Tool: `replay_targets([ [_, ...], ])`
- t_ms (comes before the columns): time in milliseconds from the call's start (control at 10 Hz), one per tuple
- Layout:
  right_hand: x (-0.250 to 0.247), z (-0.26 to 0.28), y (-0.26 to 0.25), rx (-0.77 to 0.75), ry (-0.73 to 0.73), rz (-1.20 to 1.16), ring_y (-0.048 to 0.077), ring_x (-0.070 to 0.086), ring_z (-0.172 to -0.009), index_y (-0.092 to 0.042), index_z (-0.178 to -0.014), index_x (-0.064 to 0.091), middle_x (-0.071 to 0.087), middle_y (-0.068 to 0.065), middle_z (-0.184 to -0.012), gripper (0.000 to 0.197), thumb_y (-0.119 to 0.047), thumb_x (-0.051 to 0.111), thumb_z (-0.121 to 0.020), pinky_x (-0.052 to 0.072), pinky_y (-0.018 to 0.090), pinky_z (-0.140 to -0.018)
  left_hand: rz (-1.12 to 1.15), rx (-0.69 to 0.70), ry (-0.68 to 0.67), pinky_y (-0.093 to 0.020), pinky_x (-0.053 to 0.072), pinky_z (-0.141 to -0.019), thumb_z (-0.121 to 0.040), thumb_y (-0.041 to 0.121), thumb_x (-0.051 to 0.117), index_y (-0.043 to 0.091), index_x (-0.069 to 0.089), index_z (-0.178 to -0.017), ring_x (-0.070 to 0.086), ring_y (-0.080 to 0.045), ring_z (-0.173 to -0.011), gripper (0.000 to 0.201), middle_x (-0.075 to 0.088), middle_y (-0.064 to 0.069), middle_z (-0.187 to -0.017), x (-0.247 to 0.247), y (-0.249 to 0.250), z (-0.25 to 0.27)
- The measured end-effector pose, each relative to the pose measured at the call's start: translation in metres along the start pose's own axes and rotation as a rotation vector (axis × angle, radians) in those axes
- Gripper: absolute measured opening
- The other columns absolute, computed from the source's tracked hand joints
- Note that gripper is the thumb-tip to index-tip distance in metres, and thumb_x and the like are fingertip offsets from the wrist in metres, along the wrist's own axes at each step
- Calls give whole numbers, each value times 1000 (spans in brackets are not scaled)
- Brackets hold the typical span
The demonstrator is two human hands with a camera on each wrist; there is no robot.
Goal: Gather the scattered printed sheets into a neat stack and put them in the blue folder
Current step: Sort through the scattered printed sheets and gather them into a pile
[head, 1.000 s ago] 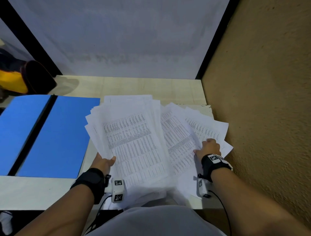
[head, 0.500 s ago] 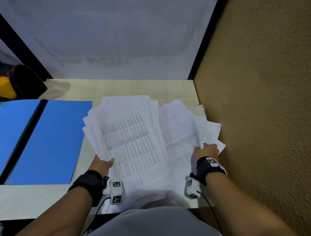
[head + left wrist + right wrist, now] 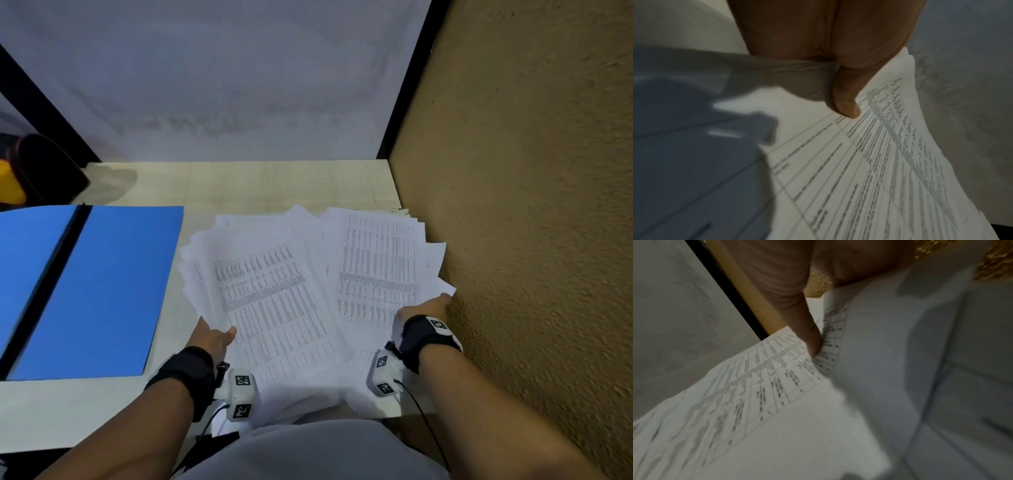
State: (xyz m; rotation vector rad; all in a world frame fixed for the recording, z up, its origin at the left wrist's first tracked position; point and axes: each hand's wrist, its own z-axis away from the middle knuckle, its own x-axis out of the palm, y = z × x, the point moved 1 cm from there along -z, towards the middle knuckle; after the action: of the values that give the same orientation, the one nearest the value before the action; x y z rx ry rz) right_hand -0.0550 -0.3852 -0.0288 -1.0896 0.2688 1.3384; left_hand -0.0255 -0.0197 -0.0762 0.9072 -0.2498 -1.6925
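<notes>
A loose fan of printed sheets (image 3: 274,294) covers the desk in front of me. My left hand (image 3: 212,337) pinches the left bundle at its near left corner, thumb on top (image 3: 846,104) of the printed sheets (image 3: 879,162). My right hand (image 3: 423,310) holds the right bundle of sheets (image 3: 376,270) at its near right edge, thumb (image 3: 809,331) pressing on the printed page (image 3: 756,378), the other fingers hidden beneath. The blue folder (image 3: 102,291) lies open flat to the left, apart from the sheets.
A textured tan wall (image 3: 531,205) stands right beside the right hand. A pale panel (image 3: 222,85) closes the back of the beige desk (image 3: 257,185). A dark and yellow object (image 3: 30,171) sits at the far left. Some sheets overhang the desk's near edge.
The right hand has slid from on top of the right sheets to their near right edge and now holds them, with a printed page newly showing on top. The left hand keeps its hold.
</notes>
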Motion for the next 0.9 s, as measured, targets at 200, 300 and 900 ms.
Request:
replay_targets([
  [200,-20,7,-23,-309,85,61,40,56,-106,-1,-125,51,58,24,-117,31,-11,44,-96,45,40,-86,-77,3,-15,-33,23,-114,-92,17,59,-3,6,-148,23,-31,-143,80,18,-20,-156,2,1,6],
  [300,-52,33,-57,-551,263,-89,33,61,-91,-6,-102,58,63,22,-95,17,-18,47,-97,44,34,-75,-55,2,-42,-31,19,-115,-92,18,59,0,1,-149,19,-28,-145,84,14,-16,-157,2,2,5],
  [900,80,67,-35,-581,-568,405,18,53,-109,-18,-111,40,51,6,-112,23,-4,36,-94,35,22,-79,77,-17,-96,-40,21,-115,-88,44,59,13,0,-152,16,-27,-146,93,11,-6,-159,7,-1,20],
])
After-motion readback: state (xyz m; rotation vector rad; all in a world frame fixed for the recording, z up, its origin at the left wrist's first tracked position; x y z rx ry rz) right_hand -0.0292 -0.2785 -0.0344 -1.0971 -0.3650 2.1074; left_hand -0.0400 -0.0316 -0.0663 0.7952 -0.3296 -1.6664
